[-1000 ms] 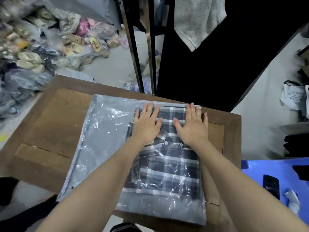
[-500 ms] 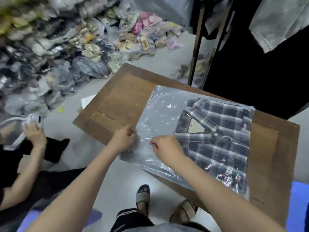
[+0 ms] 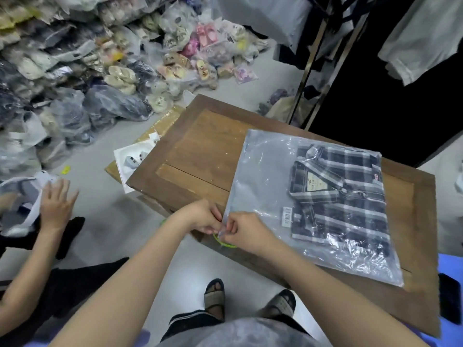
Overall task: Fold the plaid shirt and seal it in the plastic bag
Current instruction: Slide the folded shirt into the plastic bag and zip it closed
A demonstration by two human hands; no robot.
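Note:
The folded plaid shirt [image 3: 343, 196], dark with white stripes and a paper tag at its collar, lies inside the clear plastic bag [image 3: 263, 176] on the wooden table [image 3: 208, 146]. The bag's empty end points toward me. My left hand [image 3: 203, 217] and my right hand [image 3: 243, 230] meet at the bag's near left corner, at the table's front edge. Both pinch the plastic there, fingertips almost touching.
Another person's hand [image 3: 56, 204] works on a white bag on the floor at the left. Piles of bagged shoes and clothes [image 3: 100, 71] fill the far left. A metal rack [image 3: 313, 58] and hanging garments stand behind the table. My sandalled feet [image 3: 215, 296] are below.
My hands went from pressing flat on the shirt to the bag's open edge, then slid together to its near left corner. The view swung left; the other person's hand opened.

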